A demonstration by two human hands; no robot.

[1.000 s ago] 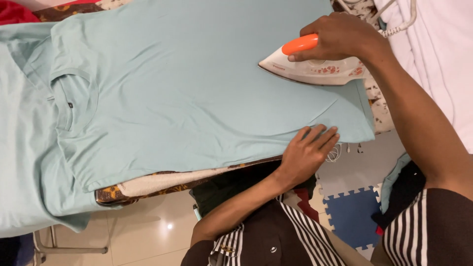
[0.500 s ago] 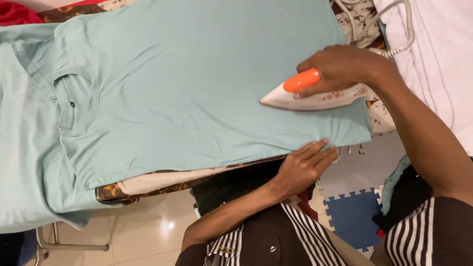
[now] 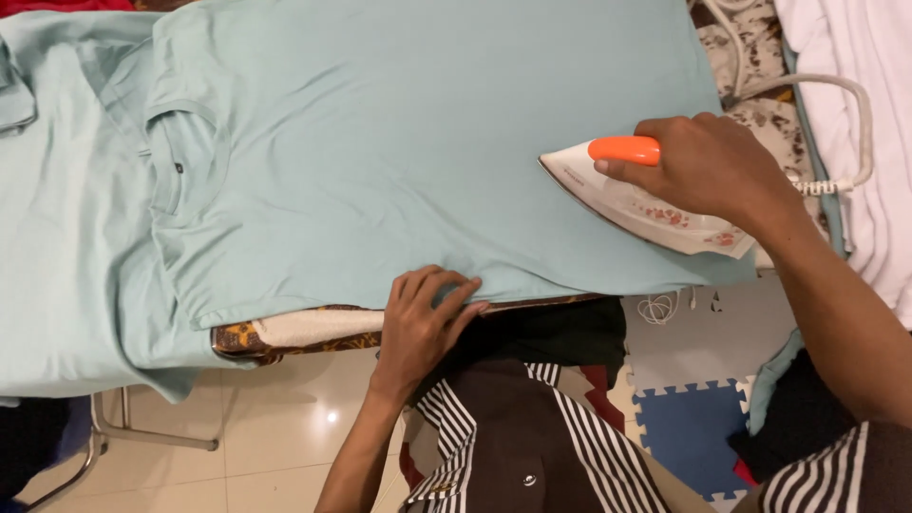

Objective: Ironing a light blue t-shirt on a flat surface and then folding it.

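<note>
A pale teal t-shirt (image 3: 380,142) lies flat across an ironing board, collar toward the left. My right hand (image 3: 708,166) grips the orange handle of a white clothes iron (image 3: 646,204), which rests on the shirt near its hem on the right, tip pointing left. My left hand (image 3: 423,318) presses its fingers on the shirt's near edge at the middle of the board. A second teal garment (image 3: 57,237) hangs off the board's left end.
The board's patterned cover and a white towel (image 3: 304,328) show under the shirt's near edge. The iron's white cord (image 3: 845,133) loops at the right over white cloth (image 3: 883,114). A blue foam mat (image 3: 689,427) and dark clothes lie on the floor; metal board legs (image 3: 142,437) stand lower left.
My left hand slid left along the shirt's near edge from the hem to the middle. The iron moved toward me and slightly right. The view shifted, so the shirt appears further right.
</note>
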